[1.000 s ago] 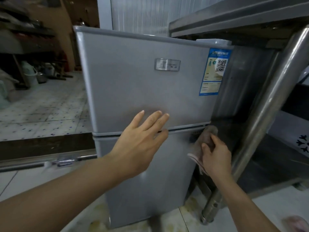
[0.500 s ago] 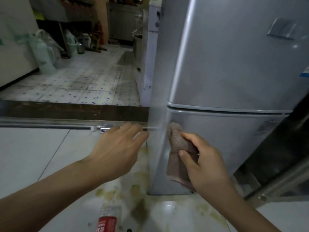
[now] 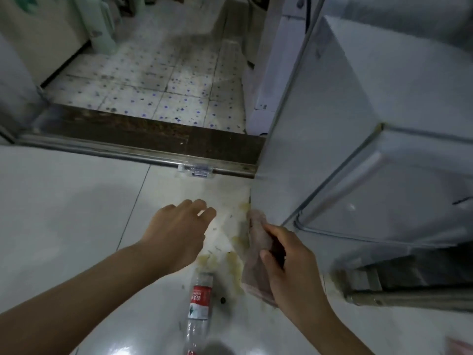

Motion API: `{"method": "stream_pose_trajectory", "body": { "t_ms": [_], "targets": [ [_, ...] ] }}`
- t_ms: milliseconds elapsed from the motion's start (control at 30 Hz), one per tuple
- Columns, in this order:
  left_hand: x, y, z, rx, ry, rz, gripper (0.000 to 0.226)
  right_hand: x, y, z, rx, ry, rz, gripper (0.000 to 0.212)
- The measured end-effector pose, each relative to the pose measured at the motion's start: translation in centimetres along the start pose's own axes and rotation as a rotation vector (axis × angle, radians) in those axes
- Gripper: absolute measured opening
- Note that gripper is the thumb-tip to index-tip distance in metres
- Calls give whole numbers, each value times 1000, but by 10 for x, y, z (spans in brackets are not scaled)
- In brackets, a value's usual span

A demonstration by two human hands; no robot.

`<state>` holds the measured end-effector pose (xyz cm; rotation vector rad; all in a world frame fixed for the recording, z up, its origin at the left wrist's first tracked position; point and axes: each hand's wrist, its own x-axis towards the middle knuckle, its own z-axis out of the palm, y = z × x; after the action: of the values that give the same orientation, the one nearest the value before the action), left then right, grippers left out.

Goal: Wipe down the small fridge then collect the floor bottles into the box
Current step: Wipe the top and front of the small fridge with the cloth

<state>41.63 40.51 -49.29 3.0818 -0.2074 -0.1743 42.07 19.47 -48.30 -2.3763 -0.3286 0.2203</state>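
The small grey fridge (image 3: pixel 358 139) fills the right side, seen from above its left corner. My right hand (image 3: pixel 289 262) grips a pinkish cloth (image 3: pixel 257 254) that hangs by the fridge's lower left corner. My left hand (image 3: pixel 179 231) hovers over the floor to the left of it, fingers apart and holding nothing. A clear plastic bottle with a red label (image 3: pixel 199 301) lies on the white floor tiles just below and between my hands. No box is in view.
Yellowish stains (image 3: pixel 238 252) mark the tiles beside the fridge. A dark threshold with a metal rail (image 3: pixel 143 149) crosses the floor ahead, with dotted tiles beyond. A white cabinet (image 3: pixel 268 80) stands behind the fridge. A metal table leg base (image 3: pixel 384 285) sits at lower right.
My view has swung down and left from the fridge front to the floor. The cloth hand moved from the fridge's right side to its lower left corner. The bottle came into view.
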Motion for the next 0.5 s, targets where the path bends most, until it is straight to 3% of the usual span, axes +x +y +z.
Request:
{"method": "stream_pose_trajectory", "body": {
  "t_ms": [200, 500],
  "targets": [
    [-17, -16, -121, -86, -80, -4, 58, -4, -99, -72, 9, -39, 72, 41],
    [18, -3, -268, -86, -95, 201, 50, -8, -180, -186, 47, 88, 230, 45]
  ]
}}
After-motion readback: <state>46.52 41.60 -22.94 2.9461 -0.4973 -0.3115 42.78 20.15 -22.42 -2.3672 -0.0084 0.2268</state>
